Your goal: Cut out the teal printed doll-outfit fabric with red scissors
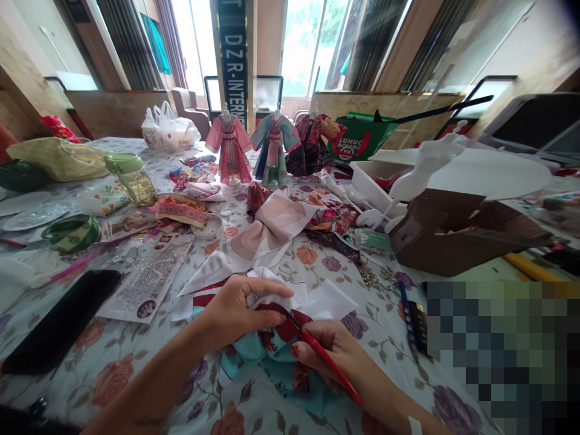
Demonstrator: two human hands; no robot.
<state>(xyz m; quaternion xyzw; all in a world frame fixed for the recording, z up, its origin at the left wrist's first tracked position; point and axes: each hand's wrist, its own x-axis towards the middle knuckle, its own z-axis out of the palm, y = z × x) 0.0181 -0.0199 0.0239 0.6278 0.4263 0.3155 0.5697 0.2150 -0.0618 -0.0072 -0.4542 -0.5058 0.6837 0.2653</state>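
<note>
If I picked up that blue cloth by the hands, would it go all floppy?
Probably floppy: the blue cloth bunches in soft folds beside the left hand. It looks thin, so it's likely light. Pushed, it would probably crumple, since it lies loosely on the flowery tablecloth.

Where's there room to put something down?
Flowered cloth shows bare between the right hand and the blue stick, and between the black phone and left forearm. It's crowded around the brown box, in front of the little dresses, and by the green roll.
</note>
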